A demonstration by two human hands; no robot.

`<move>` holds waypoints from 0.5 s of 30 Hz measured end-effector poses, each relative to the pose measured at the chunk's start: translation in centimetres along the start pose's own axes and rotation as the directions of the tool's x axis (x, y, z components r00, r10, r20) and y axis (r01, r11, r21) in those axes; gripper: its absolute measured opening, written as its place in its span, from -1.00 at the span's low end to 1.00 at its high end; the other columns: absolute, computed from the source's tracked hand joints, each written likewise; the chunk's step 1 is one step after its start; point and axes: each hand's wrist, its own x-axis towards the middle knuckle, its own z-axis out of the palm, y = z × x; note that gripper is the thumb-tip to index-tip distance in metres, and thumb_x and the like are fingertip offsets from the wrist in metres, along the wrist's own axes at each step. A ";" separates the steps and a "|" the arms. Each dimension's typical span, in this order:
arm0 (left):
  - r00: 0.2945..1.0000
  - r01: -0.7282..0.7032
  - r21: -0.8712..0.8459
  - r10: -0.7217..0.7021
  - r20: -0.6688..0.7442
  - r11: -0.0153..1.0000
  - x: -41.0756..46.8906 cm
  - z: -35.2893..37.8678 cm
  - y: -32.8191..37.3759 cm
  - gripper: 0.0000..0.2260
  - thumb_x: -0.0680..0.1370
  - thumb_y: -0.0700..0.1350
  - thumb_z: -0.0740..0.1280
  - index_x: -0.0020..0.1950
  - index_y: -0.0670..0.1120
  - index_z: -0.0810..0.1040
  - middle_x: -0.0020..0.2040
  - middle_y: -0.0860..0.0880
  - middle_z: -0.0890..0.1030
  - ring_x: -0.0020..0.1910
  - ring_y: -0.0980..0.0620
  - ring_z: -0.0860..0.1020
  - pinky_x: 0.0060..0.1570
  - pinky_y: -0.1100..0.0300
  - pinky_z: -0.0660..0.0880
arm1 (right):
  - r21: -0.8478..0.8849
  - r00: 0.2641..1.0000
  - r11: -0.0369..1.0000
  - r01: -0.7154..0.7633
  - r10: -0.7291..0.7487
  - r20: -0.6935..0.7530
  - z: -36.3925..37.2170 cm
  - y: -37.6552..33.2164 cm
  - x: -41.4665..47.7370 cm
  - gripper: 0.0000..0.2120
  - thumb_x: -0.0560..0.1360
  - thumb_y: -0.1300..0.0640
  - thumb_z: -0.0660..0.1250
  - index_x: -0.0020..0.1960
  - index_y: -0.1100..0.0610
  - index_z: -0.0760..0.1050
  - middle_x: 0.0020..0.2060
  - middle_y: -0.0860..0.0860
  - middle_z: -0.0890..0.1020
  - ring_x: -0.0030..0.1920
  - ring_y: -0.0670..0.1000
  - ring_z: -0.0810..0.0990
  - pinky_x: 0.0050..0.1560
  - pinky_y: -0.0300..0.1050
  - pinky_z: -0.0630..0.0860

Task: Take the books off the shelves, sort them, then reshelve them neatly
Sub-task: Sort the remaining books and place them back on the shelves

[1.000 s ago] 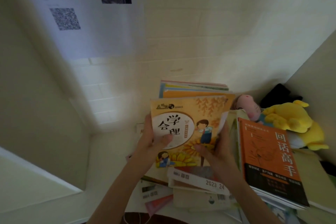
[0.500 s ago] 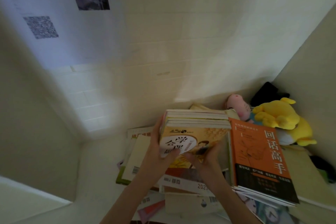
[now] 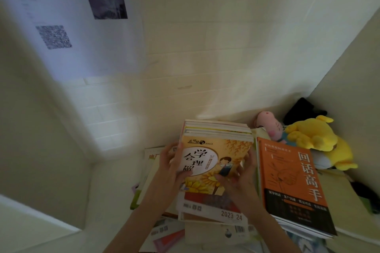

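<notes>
A stack of thin yellow-orange picture books [image 3: 218,150] with a cartoon child on the top cover lies on a pile of magazines [image 3: 211,209]. My left hand [image 3: 171,167] grips the stack's left edge, thumb on the cover. On the stack's right side my right hand [image 3: 240,178] holds it, thumb on the cover and fingers around the right edge. An orange book [image 3: 292,183] with white characters tops another pile just to the right. More books [image 3: 150,162] lie flat under and left of the stack.
A pink plush [image 3: 267,125], a yellow plush [image 3: 316,139] and a dark item [image 3: 302,109] fill the back right corner. Loose papers and books [image 3: 164,234] spread at the front. A tiled wall with a QR poster [image 3: 53,37] rises behind; a shelf panel [image 3: 353,96] stands right.
The stack of yellow books came down from a raised, upright tilt and now rests flat on the magazine pile. Both hands lowered with it and keep hold of its sides.
</notes>
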 end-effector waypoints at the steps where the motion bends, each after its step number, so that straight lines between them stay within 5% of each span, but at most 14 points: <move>1: 0.999 -0.037 0.008 0.037 0.009 0.999 0.1 0.2 -0.5 -0.32 0.57 0.06 0.17 0.52 0.24 -0.23 0.40 -0.02 0.11 0.24 0.17 0.32 0.13 0.63 0.26 | -0.007 1.000 1.000 0.008 -0.008 0.011 -0.2 0.0 0.0 0.08 0.36 0.51 0.42 0.20 -0.62 0.05 0.16 -0.55 0.37 0.23 -0.28 0.48 0.17 -0.18 0.54; 7: 0.992 0.086 -0.029 -0.083 0.100 0.996 0.8 0.3 -0.6 -0.35 0.59 0.03 0.19 0.29 0.59 -0.20 0.31 0.08 0.18 0.14 0.18 0.33 -0.07 0.61 0.35 | 0.031 0.999 1.000 -0.001 0.003 -0.048 0.1 -0.8 0.1 0.08 0.35 0.54 0.41 0.21 -0.60 0.08 0.25 -0.14 0.35 0.17 -0.24 0.53 0.06 -0.19 0.57; 12: 0.989 0.133 -0.066 -0.127 0.080 0.989 1.2 -1.1 0.7 -0.34 0.58 0.05 0.17 0.23 0.64 -0.25 0.27 0.04 0.25 0.13 0.11 0.39 0.04 0.17 0.54 | 0.075 1.000 0.997 -0.025 0.026 -0.015 -0.2 -2.9 0.5 0.00 0.30 0.55 0.44 0.24 -0.40 0.10 0.18 -0.16 0.37 0.03 -0.25 0.58 -0.12 -0.28 0.57; 15: 0.990 0.139 -0.079 -0.138 0.027 0.987 0.7 -2.9 1.9 -0.21 0.59 -0.09 0.27 0.23 0.65 -0.21 0.24 0.09 0.27 0.17 0.11 0.40 0.06 0.16 0.55 | 0.076 0.999 0.997 -0.005 0.002 0.038 -0.4 -4.5 0.5 -0.07 0.26 0.53 0.47 0.26 -0.25 0.15 0.18 -0.11 0.37 -0.02 -0.27 0.59 -0.16 -0.32 0.55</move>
